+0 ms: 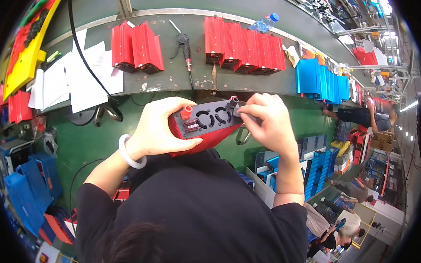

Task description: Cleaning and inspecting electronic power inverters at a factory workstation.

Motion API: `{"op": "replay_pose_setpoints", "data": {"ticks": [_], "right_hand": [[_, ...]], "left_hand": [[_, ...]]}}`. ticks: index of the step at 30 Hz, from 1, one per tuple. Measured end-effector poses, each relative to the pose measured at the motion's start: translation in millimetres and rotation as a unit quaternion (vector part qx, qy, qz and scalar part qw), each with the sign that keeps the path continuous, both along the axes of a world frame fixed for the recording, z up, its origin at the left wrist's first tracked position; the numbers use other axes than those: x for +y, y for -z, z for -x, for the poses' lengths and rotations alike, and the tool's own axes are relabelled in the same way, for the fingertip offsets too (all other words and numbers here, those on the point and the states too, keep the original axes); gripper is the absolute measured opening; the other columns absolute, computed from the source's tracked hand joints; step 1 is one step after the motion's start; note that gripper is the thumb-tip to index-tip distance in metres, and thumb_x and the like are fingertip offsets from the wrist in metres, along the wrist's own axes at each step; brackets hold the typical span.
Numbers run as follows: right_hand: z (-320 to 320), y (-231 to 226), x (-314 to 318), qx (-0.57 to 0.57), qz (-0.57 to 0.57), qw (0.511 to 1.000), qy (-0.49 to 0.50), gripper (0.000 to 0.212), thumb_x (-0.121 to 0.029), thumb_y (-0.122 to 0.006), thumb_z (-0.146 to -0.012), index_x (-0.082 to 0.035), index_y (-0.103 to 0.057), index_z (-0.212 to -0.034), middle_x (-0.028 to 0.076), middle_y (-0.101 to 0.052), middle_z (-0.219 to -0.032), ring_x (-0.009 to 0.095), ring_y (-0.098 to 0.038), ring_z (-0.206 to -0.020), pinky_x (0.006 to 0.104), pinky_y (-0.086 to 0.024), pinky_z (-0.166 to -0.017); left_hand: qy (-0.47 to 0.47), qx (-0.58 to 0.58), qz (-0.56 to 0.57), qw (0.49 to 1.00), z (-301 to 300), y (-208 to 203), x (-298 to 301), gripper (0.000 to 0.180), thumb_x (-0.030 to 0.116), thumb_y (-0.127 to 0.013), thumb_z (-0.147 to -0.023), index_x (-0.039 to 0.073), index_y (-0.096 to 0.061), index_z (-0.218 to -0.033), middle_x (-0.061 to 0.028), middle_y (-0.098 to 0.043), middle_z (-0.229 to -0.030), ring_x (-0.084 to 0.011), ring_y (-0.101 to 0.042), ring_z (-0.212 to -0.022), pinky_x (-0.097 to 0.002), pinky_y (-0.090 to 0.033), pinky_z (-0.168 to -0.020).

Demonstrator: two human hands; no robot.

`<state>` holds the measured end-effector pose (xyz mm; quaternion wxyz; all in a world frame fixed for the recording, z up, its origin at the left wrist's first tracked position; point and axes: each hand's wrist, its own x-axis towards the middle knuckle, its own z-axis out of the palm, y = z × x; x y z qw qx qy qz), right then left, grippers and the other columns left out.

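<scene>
At the far left, a yellow plastic rack (25,68) is bent by the lens, its far end lost at the rim. Blue box-shaped cases (29,184) stand below it, their lower parts hard to make out. Loose white paper sheets (90,77) lie on the dark green bench (176,79); any writing is too faint to read. Next come two upright red ribbed metal cases (145,48).

The left hand (150,129), above a white ring-shaped bracelet (130,152), grips a red metal case with a black end panel (211,140), thumb on the near edge and fingers on the far one. The case is held in front of the body, off the bench; its lower part is hidden. Its panel faces up, showing a red terminal (186,112), two round vents and a black terminal (234,101).

Beyond lies a black hand tool with a thin metal tip (184,42). The right hand (269,122) has thumb and forefinger drawn together beside the black terminal; whether they pinch a small part, I cannot tell. Farther right, a row of red ribbed cases (244,47) partly hides a clear bottle with a blue cap (264,24), before blue metal cases (317,79).
</scene>
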<state>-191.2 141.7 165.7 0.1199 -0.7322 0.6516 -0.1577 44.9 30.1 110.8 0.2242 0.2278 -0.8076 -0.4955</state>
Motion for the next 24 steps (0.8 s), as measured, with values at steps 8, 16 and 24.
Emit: {"op": "replay_pose_setpoints", "data": {"ticks": [8,16,24], "right_hand": [[-34.2,10.0,-24.5,-0.191,0.075,0.979,0.007,0.014,-0.009,-0.07,-0.072,-0.005,-0.063,-0.084,0.008,-0.061,-0.076,0.026,-0.06,-0.069,0.0341,-0.047,-0.063],[-38.6,15.1,-23.1,-0.146,0.059,0.984,-0.077,0.012,0.0,-0.069,-0.069,-0.001,-0.065,-0.08,0.008,-0.061,-0.08,0.026,-0.06,-0.073,0.0332,-0.048,-0.064],[-41.4,17.4,-24.1,-0.171,0.065,0.98,-0.078,0.013,0.0,-0.069,-0.069,-0.002,-0.066,-0.081,0.008,-0.06,-0.081,0.025,-0.059,-0.073,0.0331,-0.048,-0.065]], "left_hand": [[0.0,0.028,-0.03,0.999,5.9,-0.5,0.5,0.052,0.027,-0.081,-0.056,0.001,-0.063,-0.098,-0.0111,-0.065,-0.088,-0.0229,-0.065,-0.079,-0.0298,-0.051,-0.075],[-0.012,-0.028,-0.059,0.998,4.0,-1.6,-0.3,0.052,0.029,-0.081,-0.056,0.001,-0.064,-0.096,-0.0108,-0.066,-0.086,-0.0213,-0.065,-0.077,-0.0298,-0.051,-0.074],[0.005,0.007,-0.054,0.999,7.2,0.3,0.8,0.052,0.028,-0.08,-0.056,0.001,-0.063,-0.097,-0.0115,-0.066,-0.087,-0.022,-0.065,-0.078,-0.0299,-0.05,-0.075]]}}
